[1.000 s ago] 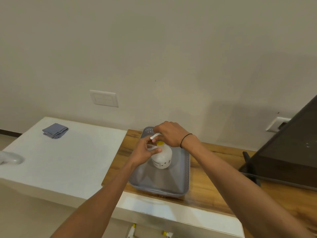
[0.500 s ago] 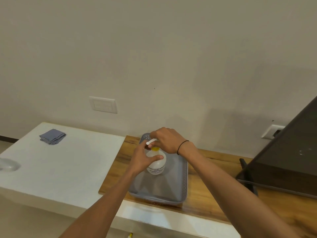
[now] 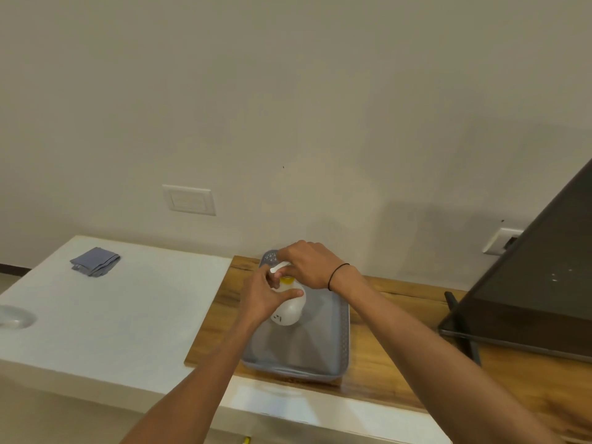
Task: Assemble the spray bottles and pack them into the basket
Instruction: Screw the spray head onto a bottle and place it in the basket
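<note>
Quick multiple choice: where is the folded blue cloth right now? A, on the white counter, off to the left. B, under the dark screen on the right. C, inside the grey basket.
A: the folded blue cloth lies on the white counter, well left of the grey basket.

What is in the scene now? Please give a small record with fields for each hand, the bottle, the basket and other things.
left hand: grip around the body of the bottle
right hand: grip on the white spray head
bottle: white, yellow collar, held above the basket
basket: grey, on the wooden top, nothing else seen in it
cloth: folded, on the white counter
screen: dark, at the right
</note>
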